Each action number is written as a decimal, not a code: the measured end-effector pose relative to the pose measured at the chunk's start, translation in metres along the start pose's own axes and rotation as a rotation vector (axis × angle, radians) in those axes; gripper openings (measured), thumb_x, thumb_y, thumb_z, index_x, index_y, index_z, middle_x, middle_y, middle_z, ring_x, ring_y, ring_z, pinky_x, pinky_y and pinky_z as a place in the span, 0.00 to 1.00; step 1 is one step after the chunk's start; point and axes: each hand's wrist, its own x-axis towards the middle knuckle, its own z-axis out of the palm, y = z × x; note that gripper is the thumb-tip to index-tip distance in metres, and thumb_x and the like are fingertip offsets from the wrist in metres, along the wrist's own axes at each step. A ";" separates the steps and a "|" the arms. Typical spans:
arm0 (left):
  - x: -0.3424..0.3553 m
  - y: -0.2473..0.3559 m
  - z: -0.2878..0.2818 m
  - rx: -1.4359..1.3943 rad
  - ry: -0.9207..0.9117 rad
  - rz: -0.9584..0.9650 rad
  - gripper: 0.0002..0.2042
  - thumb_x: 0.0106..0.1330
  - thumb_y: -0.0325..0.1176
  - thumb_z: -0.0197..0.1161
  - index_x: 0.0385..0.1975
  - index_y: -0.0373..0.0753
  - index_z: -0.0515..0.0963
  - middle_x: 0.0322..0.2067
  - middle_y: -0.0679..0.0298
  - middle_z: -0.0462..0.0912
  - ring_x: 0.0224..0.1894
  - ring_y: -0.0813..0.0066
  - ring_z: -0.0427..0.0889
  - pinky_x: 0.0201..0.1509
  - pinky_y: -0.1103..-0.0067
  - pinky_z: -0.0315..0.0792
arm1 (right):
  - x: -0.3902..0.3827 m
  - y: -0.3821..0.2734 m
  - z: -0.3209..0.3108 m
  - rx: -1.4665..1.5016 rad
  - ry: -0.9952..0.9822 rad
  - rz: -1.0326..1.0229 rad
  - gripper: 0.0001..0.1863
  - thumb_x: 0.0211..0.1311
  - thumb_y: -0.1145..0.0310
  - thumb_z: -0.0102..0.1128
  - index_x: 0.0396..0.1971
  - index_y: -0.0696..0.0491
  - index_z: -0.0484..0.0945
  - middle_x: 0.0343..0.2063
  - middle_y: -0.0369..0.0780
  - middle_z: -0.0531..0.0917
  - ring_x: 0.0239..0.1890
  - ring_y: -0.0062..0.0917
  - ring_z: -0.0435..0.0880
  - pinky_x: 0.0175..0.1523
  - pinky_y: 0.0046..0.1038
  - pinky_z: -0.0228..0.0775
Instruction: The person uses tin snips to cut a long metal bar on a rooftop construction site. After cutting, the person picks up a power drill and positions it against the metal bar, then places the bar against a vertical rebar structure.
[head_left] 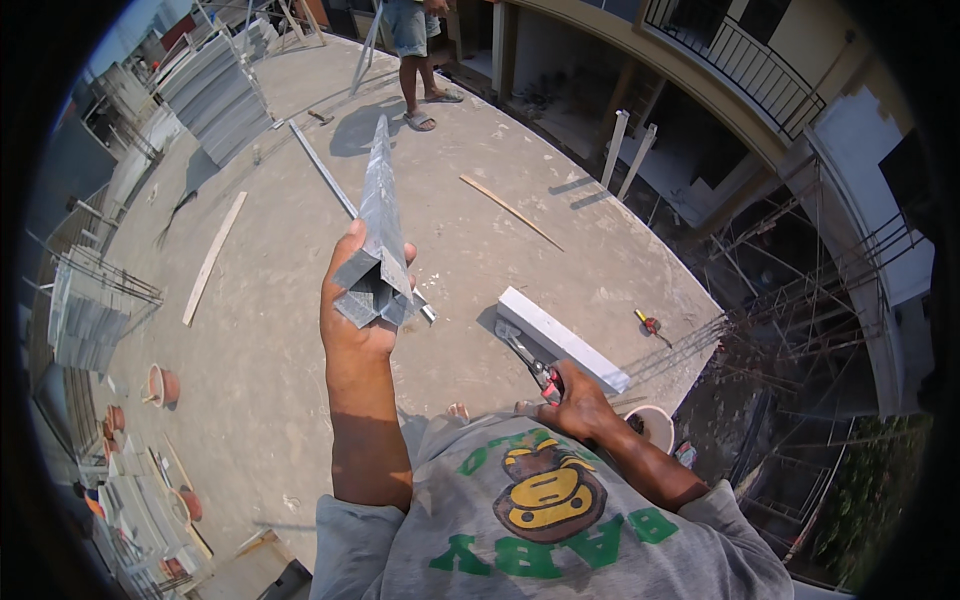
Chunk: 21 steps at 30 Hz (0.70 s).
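My left hand (355, 290) is wrapped round a long galvanized metal channel (380, 195), raised in front of me and pointing away. Its near end is cut into flaps that splay outward. In my right hand (580, 400), low at the right, is a pair of tin snips (530, 358) with red-and-black handles. The snips' jaws are well apart from the channel, over the floor beside a white block (560, 338). A thinner metal strip (325, 170) lies on the floor, partly hidden behind my left hand and the channel.
Ahead stands another person (412, 60) in shorts and sandals. Wooden strips (512, 212), a hammer (320, 117) and a tape measure (648, 322) lie on the concrete floor. Stacked grey blocks (210, 90) stand far left. A white bucket (655, 428) is by my right arm, near the slab's edge (690, 390).
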 end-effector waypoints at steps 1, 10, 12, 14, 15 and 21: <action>0.001 -0.001 0.000 0.005 0.001 0.000 0.24 0.65 0.45 0.65 0.50 0.32 0.70 0.33 0.55 0.79 0.29 0.65 0.84 0.25 0.76 0.77 | 0.003 0.005 0.002 0.012 -0.005 0.001 0.27 0.45 0.60 0.72 0.42 0.57 0.71 0.35 0.49 0.78 0.44 0.42 0.79 0.49 0.38 0.69; 0.006 -0.016 0.001 0.011 0.053 -0.050 0.38 0.57 0.65 0.66 0.50 0.32 0.70 0.29 0.58 0.78 0.25 0.70 0.82 0.24 0.80 0.77 | 0.056 0.075 0.032 1.272 -0.107 0.331 0.15 0.56 0.63 0.66 0.36 0.56 0.73 0.26 0.39 0.78 0.27 0.27 0.81 0.32 0.32 0.79; 0.006 -0.019 0.002 0.003 0.041 -0.065 0.39 0.58 0.66 0.63 0.51 0.32 0.70 0.30 0.58 0.78 0.25 0.71 0.82 0.23 0.81 0.77 | 0.062 0.086 0.035 1.338 -0.104 0.432 0.16 0.59 0.59 0.65 0.36 0.55 0.71 0.29 0.41 0.79 0.27 0.31 0.82 0.31 0.35 0.80; 0.005 -0.022 0.002 -0.034 0.029 -0.055 0.37 0.63 0.65 0.57 0.50 0.31 0.68 0.30 0.59 0.77 0.26 0.71 0.82 0.20 0.82 0.78 | 0.060 0.093 0.038 1.404 -0.144 0.439 0.17 0.61 0.58 0.63 0.40 0.54 0.72 0.32 0.43 0.80 0.29 0.34 0.83 0.34 0.38 0.81; 0.005 -0.023 0.002 -0.038 0.036 -0.060 0.36 0.63 0.65 0.56 0.50 0.31 0.69 0.30 0.58 0.77 0.26 0.70 0.82 0.20 0.82 0.78 | 0.058 0.096 0.040 1.409 -0.135 0.425 0.18 0.62 0.57 0.63 0.42 0.54 0.72 0.33 0.43 0.81 0.30 0.35 0.84 0.36 0.40 0.81; 0.004 -0.022 0.001 -0.112 0.013 -0.128 0.29 0.66 0.58 0.59 0.46 0.33 0.70 0.29 0.58 0.77 0.26 0.72 0.80 0.22 0.82 0.75 | 0.050 0.097 0.048 1.357 -0.279 0.407 0.24 0.59 0.58 0.66 0.50 0.52 0.67 0.36 0.45 0.79 0.32 0.34 0.84 0.38 0.38 0.80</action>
